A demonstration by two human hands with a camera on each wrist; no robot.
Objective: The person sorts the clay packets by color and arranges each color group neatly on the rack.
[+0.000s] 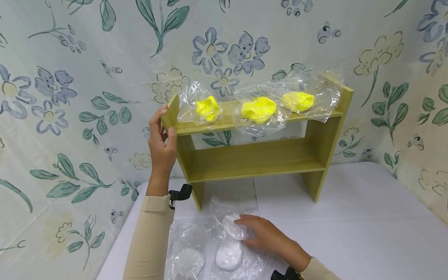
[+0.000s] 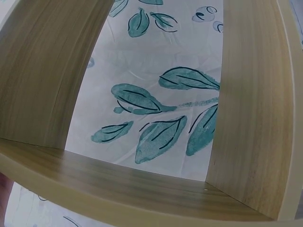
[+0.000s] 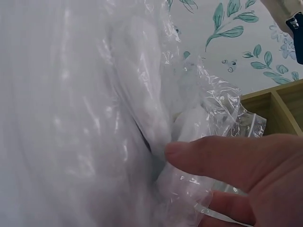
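My left hand (image 1: 162, 142) grips the upper left side panel of a small wooden shelf (image 1: 255, 157), thumb in front and fingers around the panel's edge. In the left wrist view the shelf boards (image 2: 255, 94) fill most of the frame. Low on the table, my right hand (image 1: 266, 235) pinches a white, clay-like lump (image 1: 233, 226) in a clear plastic bag. Thumb (image 3: 203, 158) and fingers lie against the bag in the right wrist view. Just in front is a second bagged white lump (image 1: 229, 254); a third bagged white lump (image 1: 189, 263) lies to the left.
Three bagged yellow lumps (image 1: 259, 109) sit in a row on the shelf's top board. The lower board (image 1: 255, 159) is bare. A white cloth (image 1: 371, 233) covers the table, and a floral sheet (image 1: 87, 163) hangs behind the shelf.
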